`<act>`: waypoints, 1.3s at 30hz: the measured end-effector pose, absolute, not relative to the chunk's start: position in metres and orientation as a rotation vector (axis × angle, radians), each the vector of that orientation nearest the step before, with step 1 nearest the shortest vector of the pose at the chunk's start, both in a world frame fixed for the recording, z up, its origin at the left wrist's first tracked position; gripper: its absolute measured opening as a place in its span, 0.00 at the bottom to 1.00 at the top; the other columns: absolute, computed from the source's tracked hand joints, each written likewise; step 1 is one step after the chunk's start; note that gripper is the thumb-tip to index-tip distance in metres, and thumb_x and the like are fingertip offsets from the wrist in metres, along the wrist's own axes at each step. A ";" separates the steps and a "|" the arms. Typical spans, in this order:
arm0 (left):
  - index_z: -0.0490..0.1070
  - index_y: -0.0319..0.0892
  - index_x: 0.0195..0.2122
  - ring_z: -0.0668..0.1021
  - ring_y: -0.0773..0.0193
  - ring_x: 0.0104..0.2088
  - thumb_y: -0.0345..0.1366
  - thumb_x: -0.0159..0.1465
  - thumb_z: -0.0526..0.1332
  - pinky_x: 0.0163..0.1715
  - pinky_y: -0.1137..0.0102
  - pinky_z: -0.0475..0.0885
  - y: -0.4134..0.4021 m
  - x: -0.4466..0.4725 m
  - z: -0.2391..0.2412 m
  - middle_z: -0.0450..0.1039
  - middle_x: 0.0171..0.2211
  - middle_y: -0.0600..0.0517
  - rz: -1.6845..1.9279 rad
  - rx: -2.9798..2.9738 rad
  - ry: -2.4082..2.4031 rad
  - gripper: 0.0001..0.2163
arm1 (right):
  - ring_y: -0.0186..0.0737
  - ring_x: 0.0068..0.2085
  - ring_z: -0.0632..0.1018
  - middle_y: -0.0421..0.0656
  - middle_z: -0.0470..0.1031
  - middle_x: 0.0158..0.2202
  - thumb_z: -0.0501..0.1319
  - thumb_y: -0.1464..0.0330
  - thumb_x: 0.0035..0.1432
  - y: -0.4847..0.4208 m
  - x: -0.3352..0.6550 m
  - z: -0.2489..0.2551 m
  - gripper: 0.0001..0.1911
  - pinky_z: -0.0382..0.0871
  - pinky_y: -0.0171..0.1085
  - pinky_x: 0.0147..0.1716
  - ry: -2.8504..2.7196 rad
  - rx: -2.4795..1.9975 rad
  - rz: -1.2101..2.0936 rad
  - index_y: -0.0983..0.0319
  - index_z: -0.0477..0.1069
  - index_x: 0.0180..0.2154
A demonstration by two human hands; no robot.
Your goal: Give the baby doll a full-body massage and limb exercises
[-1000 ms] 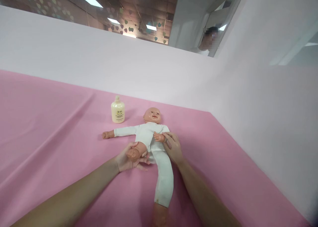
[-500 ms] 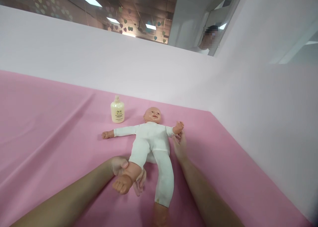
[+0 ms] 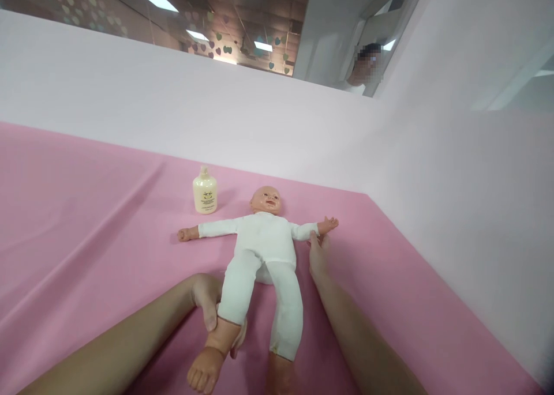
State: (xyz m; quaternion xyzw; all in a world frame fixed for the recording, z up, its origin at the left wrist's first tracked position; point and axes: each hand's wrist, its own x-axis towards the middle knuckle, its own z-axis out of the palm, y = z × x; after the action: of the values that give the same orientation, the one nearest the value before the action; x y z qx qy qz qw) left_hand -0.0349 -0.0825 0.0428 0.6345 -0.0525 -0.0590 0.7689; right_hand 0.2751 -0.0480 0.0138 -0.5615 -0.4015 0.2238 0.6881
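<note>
A baby doll (image 3: 264,242) in white clothes lies face up on the pink cloth (image 3: 86,222), arms spread to both sides. My left hand (image 3: 210,303) is wrapped round the doll's lower leg just above the bare foot (image 3: 203,367), which points toward me. My right hand (image 3: 318,254) pinches the doll's outstretched arm near its wrist, at the doll's right side in the picture. The doll's other leg lies straight between my forearms.
A cream lotion bottle (image 3: 205,192) stands upright just left of the doll's head. White walls (image 3: 454,199) enclose the cloth at the back and right. A person (image 3: 363,66) is visible beyond the back wall.
The doll's bent leg has been drawn out straight toward me by my left hand. My right hand has moved the doll's arm from its chest out to the side.
</note>
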 end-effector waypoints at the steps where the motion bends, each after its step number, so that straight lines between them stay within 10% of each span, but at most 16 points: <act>1: 0.81 0.44 0.32 0.80 0.36 0.47 0.50 0.40 0.77 0.41 0.53 0.77 -0.083 -0.035 0.043 0.79 0.37 0.41 -0.106 1.376 -0.124 0.20 | 0.51 0.55 0.78 0.54 0.72 0.58 0.62 0.50 0.58 -0.049 0.273 0.016 0.33 0.76 0.52 0.50 -0.914 -1.259 0.495 0.60 0.63 0.59; 9: 0.73 0.43 0.27 0.77 0.46 0.37 0.73 0.48 0.58 0.44 0.52 0.73 -0.081 -0.040 0.023 0.70 0.28 0.43 0.147 1.224 -0.240 0.34 | 0.49 0.52 0.78 0.51 0.73 0.57 0.63 0.55 0.61 -0.065 0.255 0.026 0.29 0.74 0.49 0.53 -1.243 -1.203 0.388 0.60 0.65 0.60; 24: 0.72 0.38 0.33 0.77 0.51 0.40 0.63 0.62 0.54 0.51 0.52 0.71 -0.069 -0.028 0.010 0.73 0.35 0.46 0.429 0.784 0.149 0.28 | 0.49 0.56 0.74 0.46 0.76 0.53 0.59 0.65 0.66 -0.081 0.237 0.042 0.17 0.69 0.51 0.60 -1.782 -1.175 0.061 0.52 0.75 0.55; 39: 0.71 0.40 0.31 0.75 0.48 0.41 0.65 0.55 0.56 0.51 0.49 0.70 -0.085 -0.034 0.030 0.72 0.36 0.44 0.221 1.072 -0.068 0.28 | 0.48 0.51 0.79 0.50 0.76 0.54 0.66 0.55 0.56 -0.058 0.256 0.030 0.29 0.76 0.46 0.50 -1.071 -1.126 0.525 0.60 0.68 0.56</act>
State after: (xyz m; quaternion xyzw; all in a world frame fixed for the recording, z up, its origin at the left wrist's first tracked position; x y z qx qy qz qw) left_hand -0.0341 -0.0848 0.0305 0.5094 -0.0325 0.1052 0.8535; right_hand 0.2563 -0.0575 0.0295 -0.5021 -0.4773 0.2339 0.6822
